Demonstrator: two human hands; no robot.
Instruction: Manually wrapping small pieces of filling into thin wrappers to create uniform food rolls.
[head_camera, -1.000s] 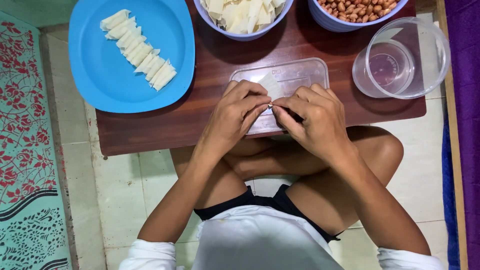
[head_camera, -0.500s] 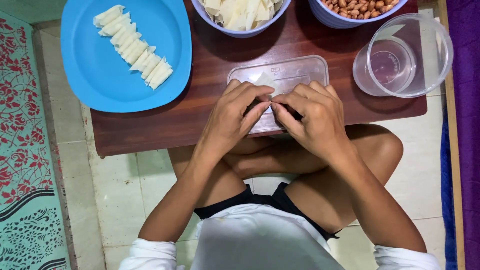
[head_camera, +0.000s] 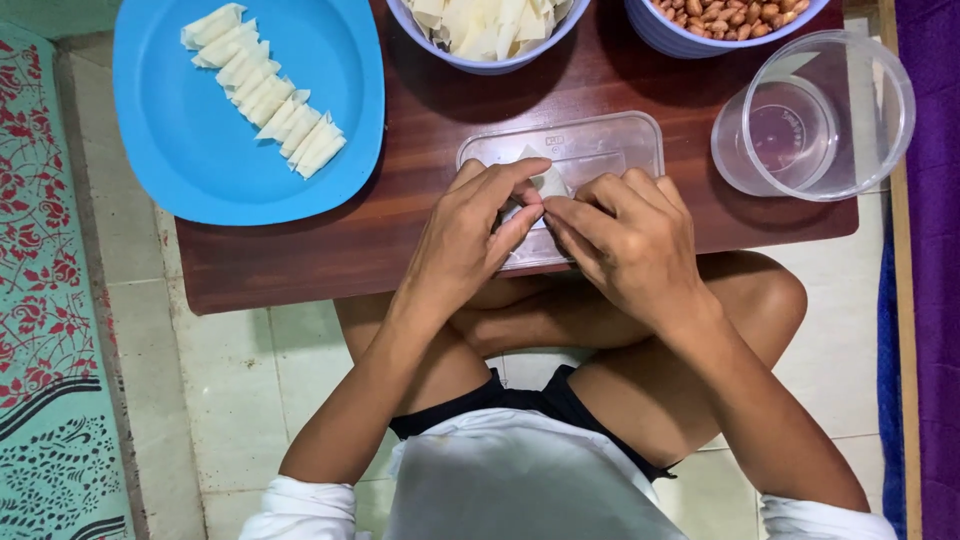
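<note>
Pinching a small pale wrapper piece (head_camera: 548, 183), the left hand (head_camera: 470, 240) and right hand (head_camera: 630, 245) meet over the clear plastic lid (head_camera: 600, 140), much as half a second ago, fingertips now tighter together. Fingers hide most of the piece, so its long axis cannot be told. Left of the lid, the blue plate (head_camera: 200, 170) holds a row of folded wrappers (head_camera: 265, 95); beyond it, two bowls are cut off.

A low table (head_camera: 300, 265) of dark reddish wood stood on a floor (head_camera: 215, 375) of pale cream tiles; a teal mat (head_camera: 45, 300) with red flowers lay along the left; purple cloth (head_camera: 930, 300) hung at the right edge; the light was soft and even.
</note>
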